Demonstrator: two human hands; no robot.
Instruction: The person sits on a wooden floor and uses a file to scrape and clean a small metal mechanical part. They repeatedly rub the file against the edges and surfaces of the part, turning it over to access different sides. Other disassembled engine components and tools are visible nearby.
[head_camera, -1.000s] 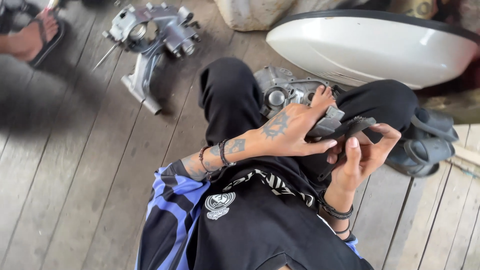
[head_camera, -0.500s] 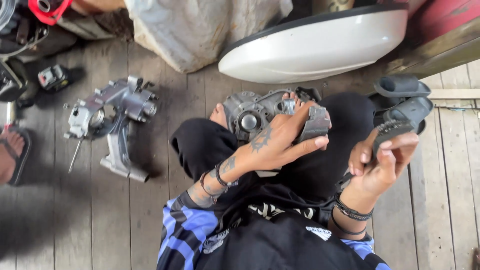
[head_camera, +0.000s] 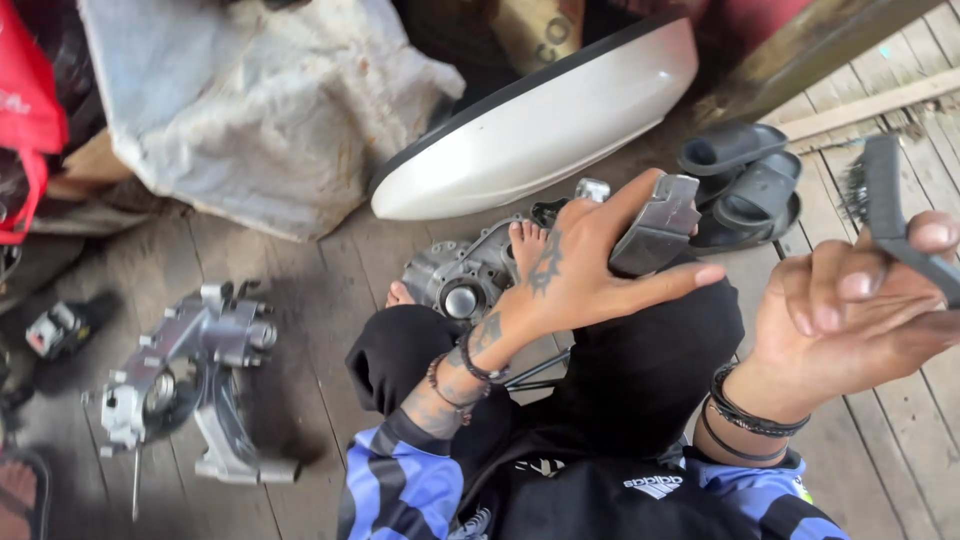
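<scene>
My left hand grips a small grey metal engine part, held up above my crossed legs in black trousers. My right hand is raised at the right and closed around the handle of a dark wire brush, bristles pointing left. The two hands are apart. Below the left hand a round grey engine cover lies on the wooden floor beside my bare foot.
A white curved scooter body panel lies ahead. A pair of dark slippers sits at the right. A grey engine casing stands at the left, a pale sack behind it. Another person's sandalled foot shows at bottom left.
The view has tilted up and left. My right hand has lifted the brush up and away to the right, and my left hand has raised the metal part off my lap.
</scene>
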